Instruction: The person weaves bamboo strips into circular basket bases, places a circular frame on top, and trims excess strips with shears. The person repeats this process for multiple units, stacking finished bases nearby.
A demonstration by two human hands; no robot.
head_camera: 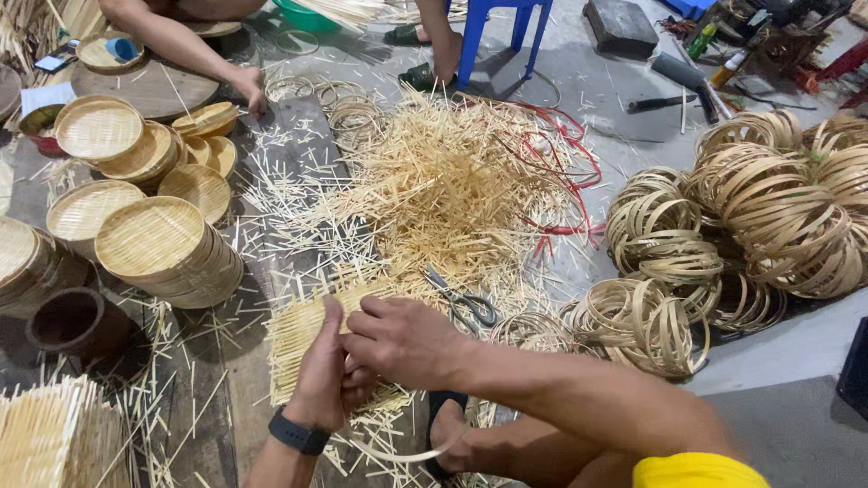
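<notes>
My left hand (324, 375) and my right hand (402, 342) are both closed on a flat woven bamboo mat (294, 334) near the bottom centre. The left thumb presses on the mat's upper edge. The right hand covers the mat's right side. A thin bamboo strip (398, 455) curves below the hands, and I cannot tell which hand holds it. Scissors (461, 298) lie on the floor just right of my right hand. A large heap of bamboo slivers (452, 181) spreads beyond them.
Stacks of round woven baskets (158, 244) stand at the left. Piles of bamboo hoops (768, 208) fill the right. Another person's arm (181, 45) reaches down at top left. A blue stool (506, 27), red straps (570, 163) and a dark pot (68, 321) are nearby.
</notes>
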